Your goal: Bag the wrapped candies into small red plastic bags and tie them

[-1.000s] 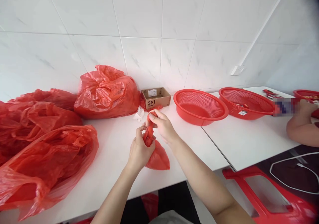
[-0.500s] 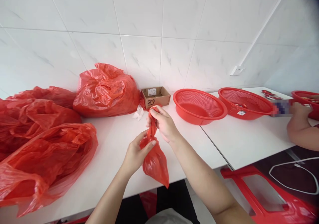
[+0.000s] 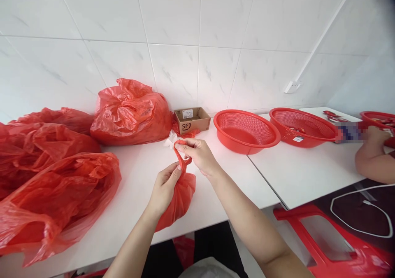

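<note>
Between my hands is a small red plastic bag (image 3: 180,197), its neck twisted and its body bulging toward the table's front edge. My left hand (image 3: 165,185) pinches the twisted neck just above the full part. Higher up, my right hand (image 3: 199,155) grips the top end of the neck, which bends into a loop between the two hands. What the bag contains cannot be made out through the plastic. A crumpled white tissue (image 3: 170,139) lies just behind the top of the bag.
Large red plastic bags (image 3: 132,113) and an open red bag (image 3: 61,204) fill the left side. An open cardboard box (image 3: 193,123) stands by the wall. Rightward are a red plastic basket (image 3: 247,142), a second basket (image 3: 304,140), another person's arm (image 3: 372,152) and a red stool (image 3: 321,241).
My right hand has shifted slightly down with the neck's end, and a loop now shows. My left hand has closed on the neck. The bag's body has swung left.
</note>
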